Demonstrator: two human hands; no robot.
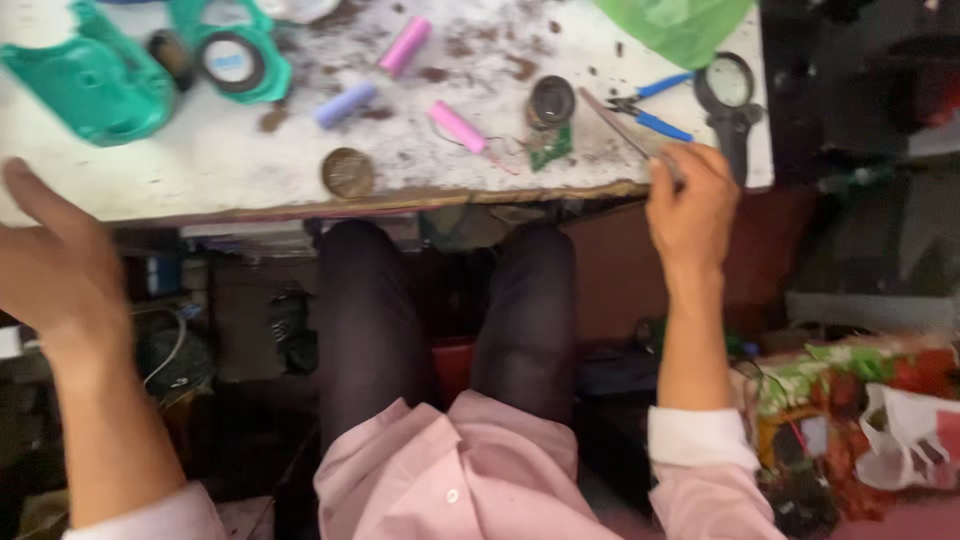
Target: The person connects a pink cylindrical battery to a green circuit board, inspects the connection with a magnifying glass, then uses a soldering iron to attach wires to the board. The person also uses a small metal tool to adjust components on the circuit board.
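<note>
My right hand (690, 205) rests at the front edge of the white, stained worktable (200, 165), its fingers closed around the end of a thin metal tool (622, 128), perhaps tweezers. Blue-handled pliers (655, 105) lie just beyond that hand, and a black magnifying glass (730, 100) lies to its right. My left hand (50, 265) hovers blurred below the table's left front edge, fingers spread, holding nothing. Pink cylindrical cells (457, 126) and a lilac one (345, 103) lie mid-table near a small green circuit board (550, 145) with a round part (551, 100).
Green plastic housing parts (90, 85) and a tape roll (232, 62) sit at the table's left. A round brown disc (347, 172) lies near the front edge. A green bag (680, 25) is at the back right. My legs are under the table; clutter and bags (860, 400) lie at right.
</note>
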